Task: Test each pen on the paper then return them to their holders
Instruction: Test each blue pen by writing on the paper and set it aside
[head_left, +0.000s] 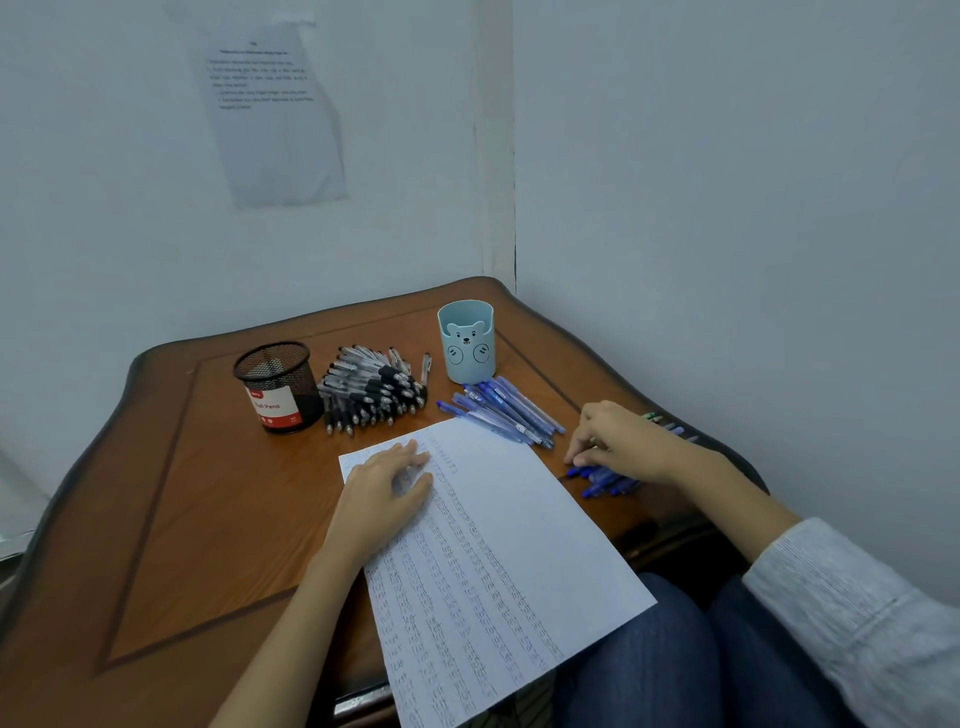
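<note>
Left hand (387, 486) lies flat, spread, on the paper (498, 545) overhanging the counter's (197, 519) near edge. Right hand (618, 441) at 3 o'clock curls onto blue pens (605, 480); grip indeterminate.

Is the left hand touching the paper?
Touching. Head view: the left hand lies flat on the paper, fingers straight, covering its top-left corner.

A brown wooden table (182, 493) with a dark rim is set into a corner formed by two pale walls (727, 182). A printed sheet (275, 114) is fixed to the left wall (104, 208), and a white strip (496, 156) is run down the corner. Everything is evenly lit.
</note>
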